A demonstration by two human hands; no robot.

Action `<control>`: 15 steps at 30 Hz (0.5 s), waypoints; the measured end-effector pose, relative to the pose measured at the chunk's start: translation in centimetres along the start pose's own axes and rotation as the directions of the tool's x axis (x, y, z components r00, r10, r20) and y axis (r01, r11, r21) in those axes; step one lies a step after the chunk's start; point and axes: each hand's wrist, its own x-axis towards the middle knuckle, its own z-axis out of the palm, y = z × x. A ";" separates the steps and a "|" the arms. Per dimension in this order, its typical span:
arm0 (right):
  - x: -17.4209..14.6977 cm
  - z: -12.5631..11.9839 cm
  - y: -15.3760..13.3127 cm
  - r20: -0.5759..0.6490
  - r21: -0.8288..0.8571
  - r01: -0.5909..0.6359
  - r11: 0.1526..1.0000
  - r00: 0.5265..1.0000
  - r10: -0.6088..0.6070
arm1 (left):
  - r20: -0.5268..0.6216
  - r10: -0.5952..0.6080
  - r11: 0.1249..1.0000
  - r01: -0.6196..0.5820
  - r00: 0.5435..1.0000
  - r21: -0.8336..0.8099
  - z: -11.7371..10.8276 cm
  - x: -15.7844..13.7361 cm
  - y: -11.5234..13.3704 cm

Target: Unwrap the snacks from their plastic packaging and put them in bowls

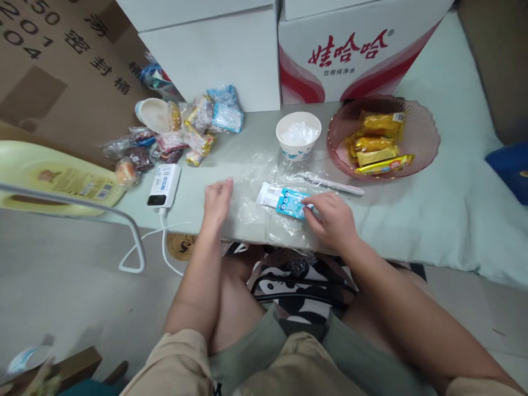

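Observation:
My right hand [332,220] pinches the right end of a small blue packet [290,202] with a cartoon print. A white sachet-like piece [268,194] sticks out from the packet's left side. Both lie over crinkled clear plastic film [249,212] spread on the table. My left hand [216,204] is closed at the film's left side; whether its fingers grip the film's edge is hidden. Just beyond the packet lies a thin white stick-like item [336,185]. A paper cup [297,149] with crumpled clear plastic inside stands farther back.
A pink ribbed bowl [424,140] holds several yellow packets. Wrapped snacks [202,118] are heaped at back left beside a tipped paper cup [150,114]. A white power bank [165,184] with a cable [164,236] and a yellow bottle [61,179] lie left. White cartons [350,60] stand behind.

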 end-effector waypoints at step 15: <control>1.8 1.9 0.6 0.200 0.064 -0.158 0.985 0.969 0.142 | 0.572 -0.138 0.702 0.487 0.808 -0.519 1.9 -3.3 5.0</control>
